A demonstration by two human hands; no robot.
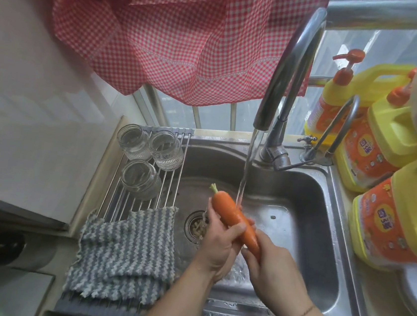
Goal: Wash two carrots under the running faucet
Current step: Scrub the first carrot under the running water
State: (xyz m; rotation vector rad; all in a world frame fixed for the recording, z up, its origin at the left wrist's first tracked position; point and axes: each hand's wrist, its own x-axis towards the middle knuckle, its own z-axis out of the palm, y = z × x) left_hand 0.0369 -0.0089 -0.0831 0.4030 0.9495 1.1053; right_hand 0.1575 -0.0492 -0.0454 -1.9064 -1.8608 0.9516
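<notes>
One orange carrot (232, 213) with a short green stub lies slanted over the steel sink (302, 192), its thick end up and to the left. My left hand (218, 247) grips its middle from below, thumb across the top. My right hand (275, 272) holds the thin lower end. Water streams from the curved faucet (287, 70) and lands on the carrot by my left fingers. I see only this one carrot.
A roll-up rack (143, 199) spans the sink's left side, carrying three glass jars (136, 142) and a grey striped cloth (124, 249). Yellow detergent jugs (388, 212) crowd the right counter. A red checked curtain (180, 32) hangs behind. The drain strainer (195, 226) holds scraps.
</notes>
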